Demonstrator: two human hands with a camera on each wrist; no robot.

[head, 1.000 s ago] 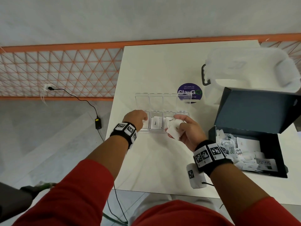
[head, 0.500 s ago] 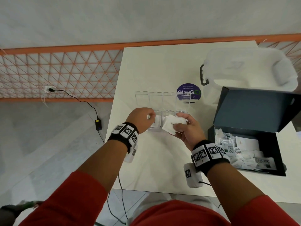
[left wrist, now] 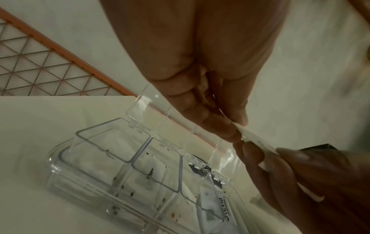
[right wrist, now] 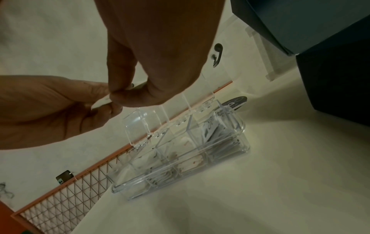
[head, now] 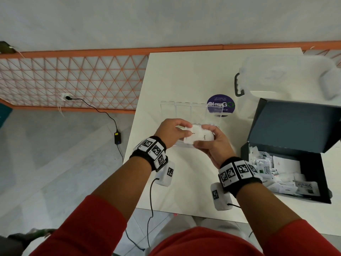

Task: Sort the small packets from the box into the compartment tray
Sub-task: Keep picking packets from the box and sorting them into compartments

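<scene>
Both hands hold white sugar packets (head: 200, 137) just above the clear compartment tray (head: 190, 113). My left hand (head: 174, 133) pinches the packets' left edge (left wrist: 254, 139) between thumb and fingers. My right hand (head: 215, 143) grips their right side and underside. The tray (left wrist: 112, 166) stands with its lids raised, and several compartments hold packets, one marked Stevia (left wrist: 212, 204). In the right wrist view the tray (right wrist: 180, 152) lies below the pinching fingers (right wrist: 118, 96). The dark box (head: 295, 148) at right is open, with several packets (head: 276, 174) inside.
A translucent storage bin (head: 287, 80) with a dark handle stands at the table's back right. A round purple sticker (head: 221, 106) lies behind the tray. The white table's (head: 184, 182) near edge is close to my body. An orange lattice fence (head: 73, 80) runs along the left.
My left hand has come away from the tray's left compartments and met the right hand, taking hold of the packets. The right hand has turned the packets flat, print upward.
</scene>
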